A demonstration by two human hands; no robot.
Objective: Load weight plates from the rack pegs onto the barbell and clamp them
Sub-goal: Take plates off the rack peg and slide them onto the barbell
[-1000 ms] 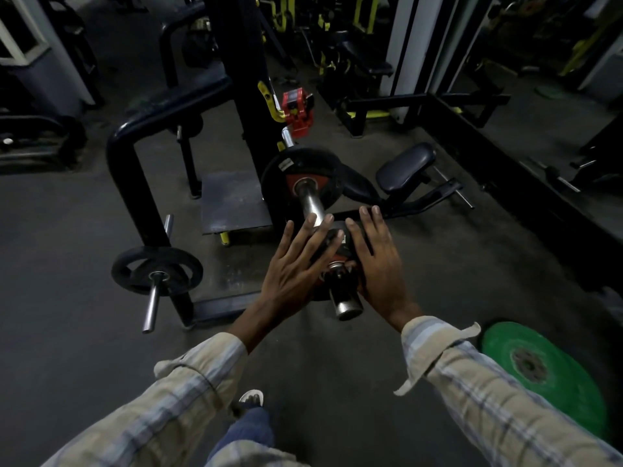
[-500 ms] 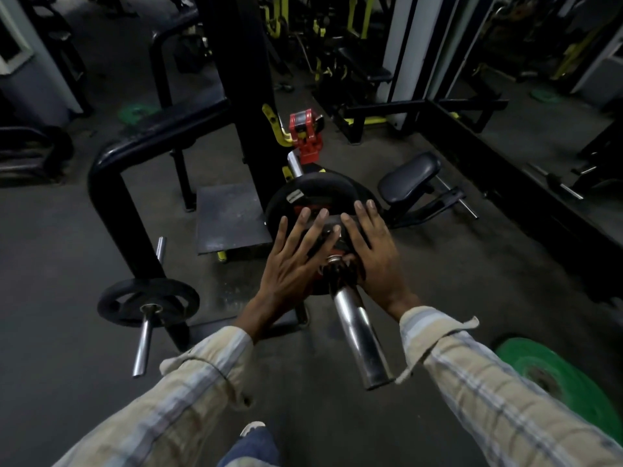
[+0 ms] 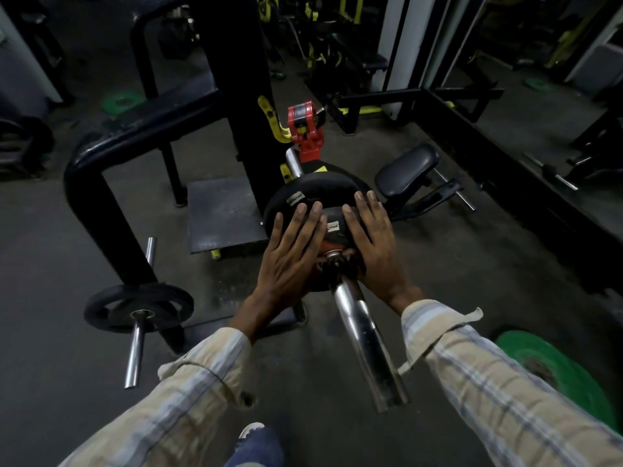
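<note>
Left hand (image 3: 292, 254) and right hand (image 3: 374, 244), fingers flat and spread, pressed small black round weight plate (image 3: 335, 227) along chrome steel barbell sleeve (image 3: 367, 338).

- Premises: a dim indoor weight-training gym.
- Black steel rack frame (image 3: 232, 79) with a chrome peg (image 3: 136, 345) carrying a black weight plate (image 3: 111, 308).
- Chrome barbell sleeve (image 3: 367, 338) loaded with black plates (image 3: 320, 190).
- Red collar clamp (image 3: 305, 129) beyond them.
- Green bumper plate (image 3: 559, 369) lying on the grey floor (image 3: 50, 257).
- Padded seat (image 3: 406, 170) and yellow-trimmed machines (image 3: 320, 38) behind.
</note>
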